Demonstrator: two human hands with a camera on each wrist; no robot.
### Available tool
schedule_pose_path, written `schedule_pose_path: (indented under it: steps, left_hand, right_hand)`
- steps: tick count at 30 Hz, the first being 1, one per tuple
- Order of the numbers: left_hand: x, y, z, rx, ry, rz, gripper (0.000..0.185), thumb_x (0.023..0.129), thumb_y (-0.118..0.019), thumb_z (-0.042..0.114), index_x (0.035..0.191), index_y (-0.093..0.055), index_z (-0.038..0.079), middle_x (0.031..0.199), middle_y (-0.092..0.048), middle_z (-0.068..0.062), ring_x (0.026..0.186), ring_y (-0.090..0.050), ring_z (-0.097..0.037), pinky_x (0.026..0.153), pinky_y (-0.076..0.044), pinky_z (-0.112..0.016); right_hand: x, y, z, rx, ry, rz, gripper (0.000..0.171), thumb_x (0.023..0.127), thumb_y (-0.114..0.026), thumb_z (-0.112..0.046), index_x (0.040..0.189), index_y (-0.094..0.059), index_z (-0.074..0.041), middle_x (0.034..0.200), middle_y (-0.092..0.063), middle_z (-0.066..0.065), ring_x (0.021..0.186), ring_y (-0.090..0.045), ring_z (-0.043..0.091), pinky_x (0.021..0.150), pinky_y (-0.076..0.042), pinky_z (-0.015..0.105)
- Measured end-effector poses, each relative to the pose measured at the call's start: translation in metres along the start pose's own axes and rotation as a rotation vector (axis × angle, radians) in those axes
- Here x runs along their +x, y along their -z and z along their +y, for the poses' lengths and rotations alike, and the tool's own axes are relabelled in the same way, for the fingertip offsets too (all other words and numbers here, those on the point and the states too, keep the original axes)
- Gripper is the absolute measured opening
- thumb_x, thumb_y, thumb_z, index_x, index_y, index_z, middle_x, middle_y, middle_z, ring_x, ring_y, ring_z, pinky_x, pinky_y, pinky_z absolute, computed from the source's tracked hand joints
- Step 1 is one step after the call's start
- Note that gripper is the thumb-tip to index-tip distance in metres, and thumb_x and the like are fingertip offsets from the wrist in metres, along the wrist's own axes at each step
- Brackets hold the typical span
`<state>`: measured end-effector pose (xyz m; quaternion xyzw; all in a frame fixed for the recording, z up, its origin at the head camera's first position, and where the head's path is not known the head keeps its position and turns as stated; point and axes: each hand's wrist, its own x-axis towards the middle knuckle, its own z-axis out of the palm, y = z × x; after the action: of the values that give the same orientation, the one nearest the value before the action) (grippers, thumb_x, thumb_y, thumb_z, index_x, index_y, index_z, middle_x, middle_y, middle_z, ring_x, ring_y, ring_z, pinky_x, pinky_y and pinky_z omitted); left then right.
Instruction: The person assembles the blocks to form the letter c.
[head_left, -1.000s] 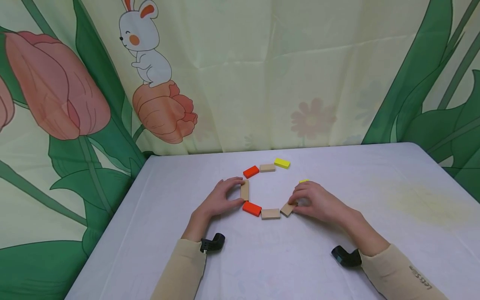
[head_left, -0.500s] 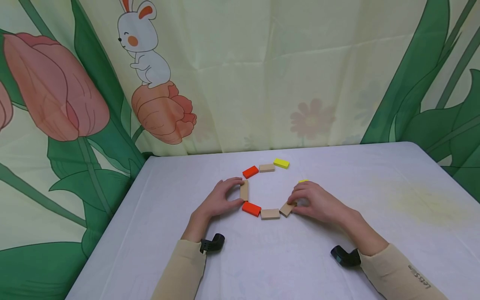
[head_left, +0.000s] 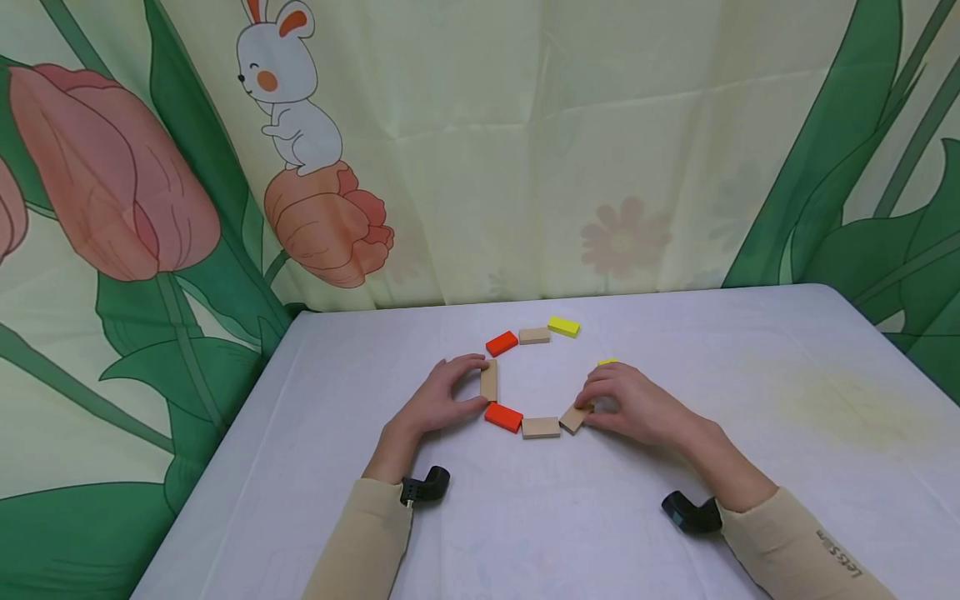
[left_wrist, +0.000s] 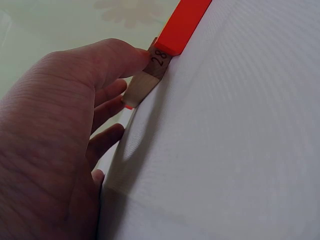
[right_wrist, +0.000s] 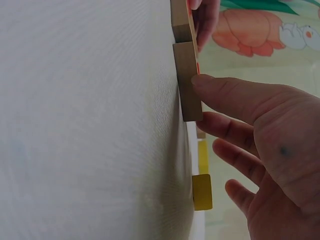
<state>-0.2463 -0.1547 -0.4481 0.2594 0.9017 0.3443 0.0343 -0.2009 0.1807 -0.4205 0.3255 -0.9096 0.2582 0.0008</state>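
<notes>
- Wooden blocks, flat little dominoes, lie end to end in a broken ring in the middle of the desk [head_left: 375, 367], and both hands are on that ring right now.
- Left hand [head_left: 442, 400] is curled round the upright plain block [head_left: 489, 380] on the ring's left side: thumb at its near end, fingers at its far end. The wrist view shows the thumb tip pressed on a numbered end face beside the red block [left_wrist: 182, 25]. My read: it is steadying this piece so its neighbours stay lined up.
- Right hand [head_left: 630, 402] has its fingertips on the slanted plain block [head_left: 575, 417] at the ring's near right. Its thumb [right_wrist: 225, 97] presses the block's edge while the other fingers spread loosely above, so it looks more like a nudge than a lift.
- Between the hands, along the near edge, sit the near red block [head_left: 503, 416] and a flat plain block [head_left: 541, 427], touching corner to corner.
- At the far side, well apart from both hands: a red block [head_left: 502, 342], a plain block [head_left: 534, 335] and a yellow block [head_left: 563, 326], forming the ring's top arc.
- Another yellow block [head_left: 606, 362] peeks out just behind the right hand's knuckles, mostly hidden; the right wrist view shows it lying close under the fingers [right_wrist: 202, 191].
- The angled placements make sense as a curve: each piece turns slightly from the last.
</notes>
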Motion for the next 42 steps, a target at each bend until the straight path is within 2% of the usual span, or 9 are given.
schedule_pose_path:
  steps: [21,42]
  left_hand:
    - [0.0011,-0.0003,0.0005,0.003,0.003,0.004,0.054,0.089,-0.074,0.023,0.14,-0.058,0.012,0.148,-0.051,-0.005,0.141,-0.04,-0.022,0.122,-0.01,-0.049]
    - [0.0001,0.0001,0.0014,0.006,0.011,0.001,0.054,0.089,-0.074,0.023,0.14,-0.058,0.012,0.149,-0.051,-0.005,0.141,-0.04,-0.023,0.122,-0.01,-0.049]
  right_hand:
    - [0.0,0.0005,-0.0015,-0.003,-0.016,-0.007,0.017,0.085,-0.082,-0.013,0.097,-0.078,-0.024,0.1,-0.063,-0.013,0.104,-0.056,0.019,0.096,-0.048,0.048]
    - [0.0006,0.0015,-0.0015,0.0,0.016,-0.009,0.019,0.086,-0.08,-0.009,0.1,-0.078,-0.021,0.103,-0.065,-0.012,0.108,-0.057,0.021,0.098,-0.047,0.049]
